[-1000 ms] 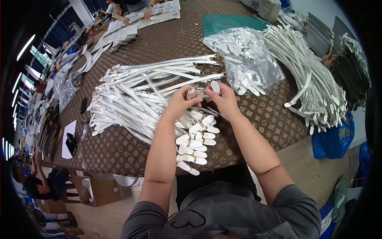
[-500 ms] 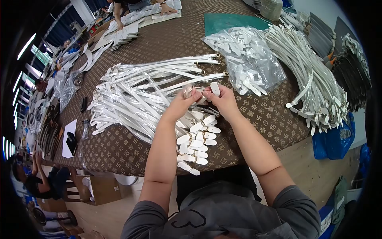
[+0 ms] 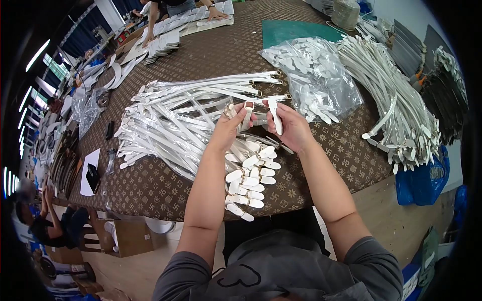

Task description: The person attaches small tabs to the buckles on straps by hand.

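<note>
Over the patterned worktop point(image 3: 221, 50), the left hand point(image 3: 224, 133) has its fingers closed on a white strap point(image 3: 246, 118), just below its hard, shiny buckle point(image 3: 249, 105). The right hand point(image 3: 296, 131) pinches a smooth white tab point(image 3: 274, 114) with a round end. Both look light and bendy; their flat sides seem easiest to grip.
</note>
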Available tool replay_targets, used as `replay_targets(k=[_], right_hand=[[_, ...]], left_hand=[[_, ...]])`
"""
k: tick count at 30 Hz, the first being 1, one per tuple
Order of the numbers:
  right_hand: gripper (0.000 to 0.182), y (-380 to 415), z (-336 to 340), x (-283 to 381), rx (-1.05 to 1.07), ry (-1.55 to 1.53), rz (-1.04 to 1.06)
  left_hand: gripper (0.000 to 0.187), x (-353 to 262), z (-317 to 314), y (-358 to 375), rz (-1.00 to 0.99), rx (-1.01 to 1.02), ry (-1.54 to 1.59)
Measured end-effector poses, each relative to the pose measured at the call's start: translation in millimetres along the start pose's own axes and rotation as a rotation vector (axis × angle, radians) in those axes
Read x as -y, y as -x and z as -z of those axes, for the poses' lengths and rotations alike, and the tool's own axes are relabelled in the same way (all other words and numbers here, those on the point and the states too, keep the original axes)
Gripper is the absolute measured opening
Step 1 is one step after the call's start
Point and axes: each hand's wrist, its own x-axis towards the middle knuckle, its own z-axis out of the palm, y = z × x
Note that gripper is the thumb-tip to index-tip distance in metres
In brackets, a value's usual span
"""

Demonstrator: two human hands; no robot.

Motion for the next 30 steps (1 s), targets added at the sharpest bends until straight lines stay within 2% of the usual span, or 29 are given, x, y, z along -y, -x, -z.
replay_targets(k=[3,8,11,15,20,24,28,30], right_hand=[[0.027,-3,2,-6,-0.104,0.225,0.065],[0.024,-4,3,-14,-0.099,0.337,0.175],[0.024,-3,-1,-14,-0.172,0.428,0.315],[0.025,-2,2,-9,-0.22,0.437,0.257],[0.024,-1,2,-11,-0.1,0.468,0.22],[0.024,-1,1,-16,-0.049,0.653,0.224],[0.025,-1,-2,-22,-0.1,0.784,0.341],[0.025,-3,2,-26,-0.124,0.942,0.459]], left_hand=[[0.033,0,-1,-1,0.001,0.005,-0.015],[0.033,1,-2,-1,-0.009,0.043,-0.049],[0.034,1,-1,0,-0.01,0.054,-0.073],[0.034,1,-1,0,-0.02,0.057,-0.081],[0.033,6,1,-1,-0.037,0.057,-0.055],[0.032,5,1,0,-0.027,0.084,-0.09],[0.032,0,-1,1,-0.026,0.114,-0.141],[0.032,-2,-1,2,-0.032,0.126,-0.156]])
